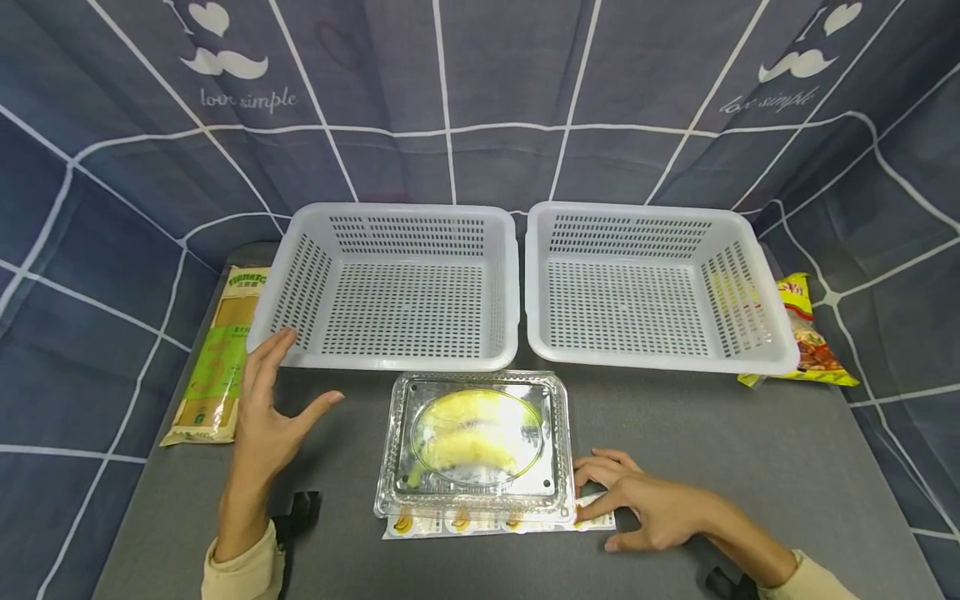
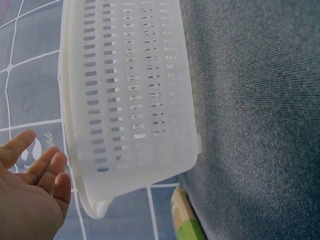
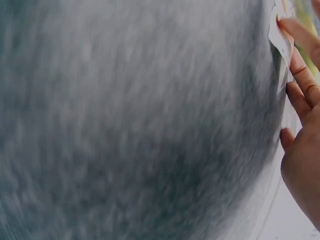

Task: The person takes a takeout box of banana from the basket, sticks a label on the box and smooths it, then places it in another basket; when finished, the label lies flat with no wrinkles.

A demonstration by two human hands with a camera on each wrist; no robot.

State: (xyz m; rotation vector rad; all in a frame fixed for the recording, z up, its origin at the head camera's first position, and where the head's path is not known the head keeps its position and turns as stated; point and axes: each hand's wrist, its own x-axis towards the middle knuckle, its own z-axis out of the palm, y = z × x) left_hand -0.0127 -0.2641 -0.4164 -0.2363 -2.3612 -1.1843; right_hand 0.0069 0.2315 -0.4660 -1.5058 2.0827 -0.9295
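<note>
A clear plastic clamshell box (image 1: pixel 480 446) with bananas (image 1: pixel 468 425) inside sits at the middle of the grey table, lid down. Under its front edge lies a sheet of banana stickers (image 1: pixel 491 527), sticking out to the right. My right hand (image 1: pixel 645 504) is at the box's right side, its fingertips at the box wall and the sheet's right end, thumb apart. In the right wrist view those fingers (image 3: pixel 300 97) touch the sheet's edge. My left hand (image 1: pixel 266 417), thumb spread wide and holding nothing, is raised near the front left corner of the left white basket (image 1: pixel 386 364).
A second white basket (image 1: pixel 660 360) stands to the right of the first. A green-labelled pack of noodles (image 1: pixel 213 358) lies at the far left, partly behind the left basket. At the far right, a yellow food bag (image 1: pixel 813 342) is partly behind the right basket. A checked curtain (image 1: pixel 510 92) surrounds the table.
</note>
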